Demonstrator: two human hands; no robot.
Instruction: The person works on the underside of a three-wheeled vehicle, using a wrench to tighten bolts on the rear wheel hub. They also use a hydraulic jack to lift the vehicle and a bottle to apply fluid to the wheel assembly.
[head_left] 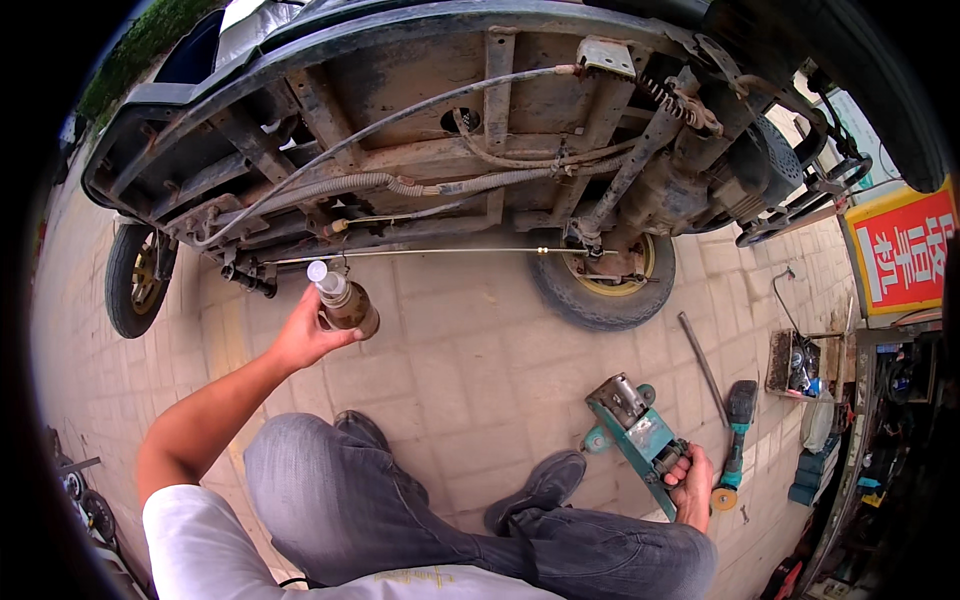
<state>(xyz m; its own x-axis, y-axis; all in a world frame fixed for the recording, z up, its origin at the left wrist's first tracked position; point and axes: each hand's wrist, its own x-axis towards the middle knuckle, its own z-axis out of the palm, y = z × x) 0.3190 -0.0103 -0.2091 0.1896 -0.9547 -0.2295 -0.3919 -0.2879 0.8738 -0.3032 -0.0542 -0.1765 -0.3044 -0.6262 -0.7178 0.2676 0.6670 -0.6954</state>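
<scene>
My left hand (pixel 309 335) is closed round a small dirty brown bottle (pixel 350 308) with a whitish cap, holding it below the vehicle's raised underside (pixel 400 110). A thin metal rod (pixel 430 252) runs just beyond the bottle toward the wheel (pixel 612 290) with a yellow rim. On the right, beside my shoe, a green floor jack (pixel 640 436) rests on the paving. My right hand (pixel 689 482) has its fingers wrapped round the near part of this jack.
A teal angle grinder (pixel 738 440) with a yellowish disc lies right of the jack, near a long metal bar (pixel 704 365). Farther right stand a small box of parts (pixel 797 362) and a red and yellow sign (pixel 900 250). Another wheel (pixel 135 285) is at far left.
</scene>
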